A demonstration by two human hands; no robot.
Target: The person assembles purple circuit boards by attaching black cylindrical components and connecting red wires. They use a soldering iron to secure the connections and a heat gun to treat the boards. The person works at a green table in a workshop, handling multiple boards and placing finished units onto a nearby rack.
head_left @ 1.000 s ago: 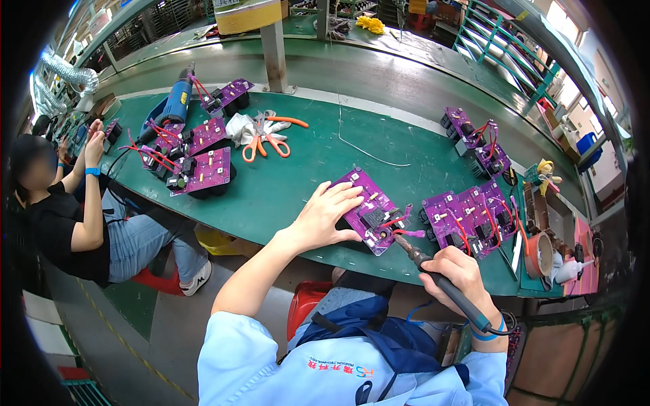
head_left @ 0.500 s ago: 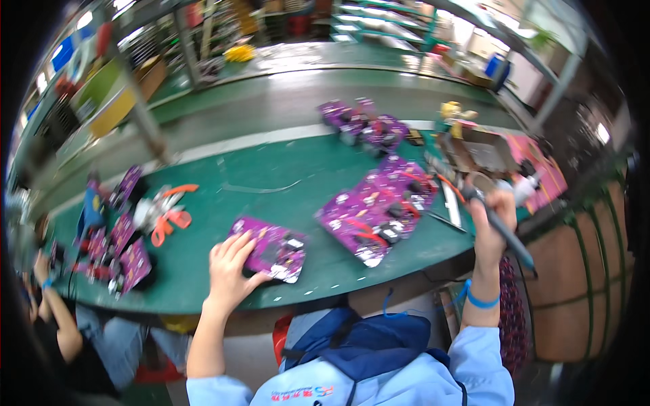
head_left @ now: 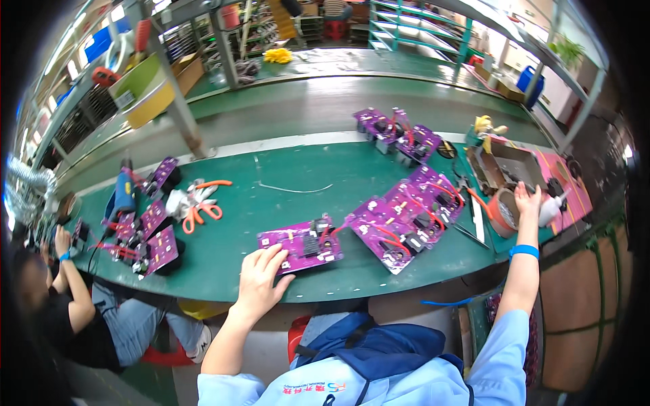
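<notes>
The spread left hand (head_left: 261, 283) rests on 1 purple circuit board (head_left: 292, 243); sliding it could snag its red wires (head_left: 336, 231). Any grasp by the right hand (head_left: 528, 200) is unclear.

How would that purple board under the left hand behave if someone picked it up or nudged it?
The board is probably stiff, since it looks flat and unbent beneath the left hand. Its red wires likely flop, as they look thin and curved. Its broad, flat shape suggests it would slide rather than roll.
</notes>
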